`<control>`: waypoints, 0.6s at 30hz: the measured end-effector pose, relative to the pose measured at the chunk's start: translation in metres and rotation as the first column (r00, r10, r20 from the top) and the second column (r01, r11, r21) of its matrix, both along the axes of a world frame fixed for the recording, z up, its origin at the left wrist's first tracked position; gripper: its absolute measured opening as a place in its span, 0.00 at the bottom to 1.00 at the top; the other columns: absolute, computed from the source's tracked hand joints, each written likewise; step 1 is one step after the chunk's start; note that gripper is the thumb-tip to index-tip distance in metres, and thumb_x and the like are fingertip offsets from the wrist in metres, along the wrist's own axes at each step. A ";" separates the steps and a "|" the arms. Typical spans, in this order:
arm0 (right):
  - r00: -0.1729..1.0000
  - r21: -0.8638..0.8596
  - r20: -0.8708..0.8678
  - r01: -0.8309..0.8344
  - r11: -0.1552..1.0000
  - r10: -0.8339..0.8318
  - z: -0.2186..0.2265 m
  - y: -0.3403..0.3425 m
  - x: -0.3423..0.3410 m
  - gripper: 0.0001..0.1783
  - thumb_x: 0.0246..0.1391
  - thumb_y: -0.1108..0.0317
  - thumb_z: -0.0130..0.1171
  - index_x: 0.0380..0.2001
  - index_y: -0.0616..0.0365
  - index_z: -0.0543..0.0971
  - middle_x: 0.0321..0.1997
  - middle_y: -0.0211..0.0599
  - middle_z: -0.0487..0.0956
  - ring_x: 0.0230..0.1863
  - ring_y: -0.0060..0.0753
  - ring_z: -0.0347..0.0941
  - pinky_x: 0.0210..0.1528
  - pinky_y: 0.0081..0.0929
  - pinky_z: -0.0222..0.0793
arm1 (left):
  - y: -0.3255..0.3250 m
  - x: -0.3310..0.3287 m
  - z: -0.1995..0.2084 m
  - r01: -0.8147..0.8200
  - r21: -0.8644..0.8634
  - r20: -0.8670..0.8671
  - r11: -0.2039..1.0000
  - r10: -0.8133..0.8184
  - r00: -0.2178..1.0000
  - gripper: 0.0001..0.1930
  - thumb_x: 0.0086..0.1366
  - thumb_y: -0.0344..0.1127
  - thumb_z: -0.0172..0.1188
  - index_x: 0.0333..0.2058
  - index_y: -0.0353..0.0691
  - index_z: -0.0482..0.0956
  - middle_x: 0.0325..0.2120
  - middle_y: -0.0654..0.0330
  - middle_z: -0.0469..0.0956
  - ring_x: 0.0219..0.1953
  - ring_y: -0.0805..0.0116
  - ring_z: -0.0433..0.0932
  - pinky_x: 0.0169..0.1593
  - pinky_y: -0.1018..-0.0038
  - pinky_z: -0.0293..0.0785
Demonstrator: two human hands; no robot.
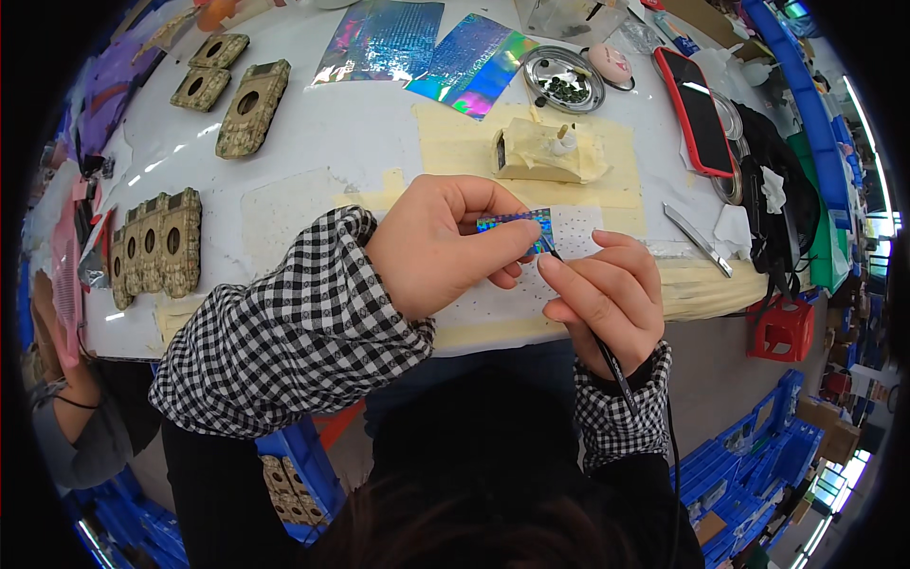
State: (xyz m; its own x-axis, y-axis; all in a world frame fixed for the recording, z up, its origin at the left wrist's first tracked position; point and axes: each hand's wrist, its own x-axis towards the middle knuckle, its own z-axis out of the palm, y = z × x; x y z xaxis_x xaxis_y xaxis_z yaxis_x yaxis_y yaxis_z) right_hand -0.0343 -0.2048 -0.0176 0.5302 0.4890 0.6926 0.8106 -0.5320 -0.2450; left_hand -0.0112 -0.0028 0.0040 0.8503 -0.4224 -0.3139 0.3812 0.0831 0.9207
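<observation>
My left hand (445, 242) pinches a small piece of shiny holographic sticker sheet (513, 221) between thumb and fingers, above the front of the table. My right hand (611, 294) is closed around slim black tweezers (614, 365), whose tips meet the sheet's right edge beside my left thumb. Whether anything is caught between the tips is too small to tell. Beneath both hands lies a white paper (578, 228) with small dark specks. Just beyond them, a tape-covered block (542, 156) carries a small upright peg.
Several camouflage toy hull shells (254, 109) with round holes lie at left. Two holographic sheets (379, 43) lie at the back, near a round metal dish (565, 81) of small dark green parts. A red-cased phone (697, 109) and a metal blade-like tool (697, 239) are at right. Another person's arm (71, 408) shows far left.
</observation>
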 end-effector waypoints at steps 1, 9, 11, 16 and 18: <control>1.000 0.000 -0.001 -0.003 1.000 0.003 0.000 0.000 0.000 0.16 0.43 0.59 0.65 0.38 0.52 0.84 0.29 0.24 0.76 0.31 0.27 0.68 0.43 0.33 0.72 | 0.000 0.000 0.000 0.000 0.003 0.001 1.000 0.000 1.000 0.11 0.62 0.34 0.59 0.36 0.30 0.77 0.27 0.60 0.78 0.28 0.78 0.76 0.33 0.81 0.76; 1.000 0.003 -0.015 0.000 1.000 0.000 0.002 -0.004 -0.003 0.16 0.44 0.58 0.65 0.37 0.52 0.84 0.29 0.24 0.76 0.31 0.26 0.68 0.42 0.33 0.73 | -0.001 0.001 0.000 -0.010 0.012 0.009 1.000 0.010 1.000 0.11 0.62 0.35 0.59 0.35 0.31 0.77 0.27 0.60 0.79 0.27 0.78 0.76 0.33 0.81 0.76; 0.999 -0.044 -0.023 -0.025 0.999 0.024 0.000 -0.006 -0.008 0.16 0.44 0.58 0.65 0.37 0.53 0.83 0.29 0.25 0.76 0.32 0.26 0.68 0.42 0.33 0.73 | 0.000 0.001 -0.001 -0.021 0.015 0.015 1.000 0.021 1.000 0.11 0.62 0.35 0.60 0.35 0.31 0.77 0.27 0.60 0.79 0.27 0.78 0.76 0.33 0.81 0.75; 0.999 -0.171 -0.020 -0.041 0.984 0.038 -0.004 -0.011 -0.024 0.17 0.45 0.56 0.64 0.36 0.53 0.83 0.30 0.26 0.76 0.33 0.26 0.69 0.42 0.32 0.74 | 0.001 0.001 -0.003 -0.032 0.008 0.025 0.999 0.032 0.999 0.11 0.62 0.35 0.60 0.34 0.31 0.78 0.27 0.60 0.79 0.27 0.78 0.76 0.33 0.81 0.75; 0.999 -0.206 -0.024 -0.040 0.978 0.036 -0.003 -0.012 -0.028 0.16 0.47 0.58 0.64 0.38 0.53 0.82 0.33 0.29 0.78 0.35 0.28 0.70 0.42 0.31 0.74 | 0.001 0.001 -0.005 -0.038 0.008 0.030 0.999 0.037 0.999 0.11 0.62 0.36 0.60 0.34 0.32 0.78 0.27 0.59 0.79 0.27 0.78 0.76 0.33 0.81 0.75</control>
